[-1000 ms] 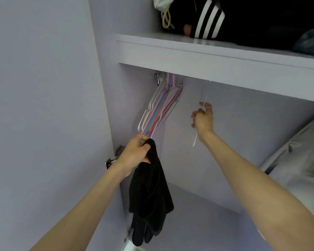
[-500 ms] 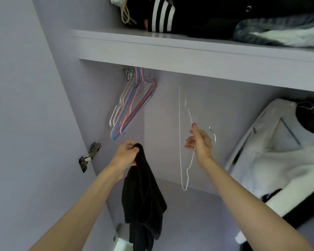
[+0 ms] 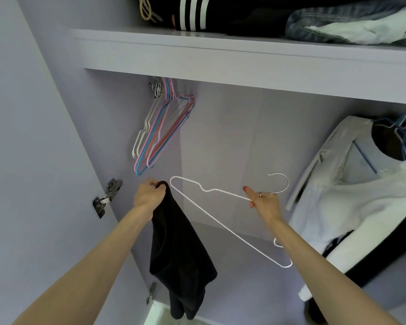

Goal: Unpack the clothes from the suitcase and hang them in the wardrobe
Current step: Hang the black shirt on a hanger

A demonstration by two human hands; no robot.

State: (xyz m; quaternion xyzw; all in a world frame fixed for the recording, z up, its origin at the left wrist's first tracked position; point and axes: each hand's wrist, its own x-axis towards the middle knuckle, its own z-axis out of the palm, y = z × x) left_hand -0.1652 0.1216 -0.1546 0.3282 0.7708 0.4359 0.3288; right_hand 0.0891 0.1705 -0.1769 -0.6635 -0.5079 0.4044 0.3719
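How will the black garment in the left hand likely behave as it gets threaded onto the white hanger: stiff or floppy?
Probably floppy: the black garment hangs in limp folds from the left hand. It seems light, held by one bunched edge. The thin white hanger in the right hand may tilt under uneven cloth.

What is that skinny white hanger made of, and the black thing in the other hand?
The white hanger in the right hand looks like thin metal wire with a matte white coating; its bare hook shines silvery. The black garment gripped by the left hand looks like soft, fuzzy fabric, perhaps knit or fleece: it droops in limp folds with no shine.
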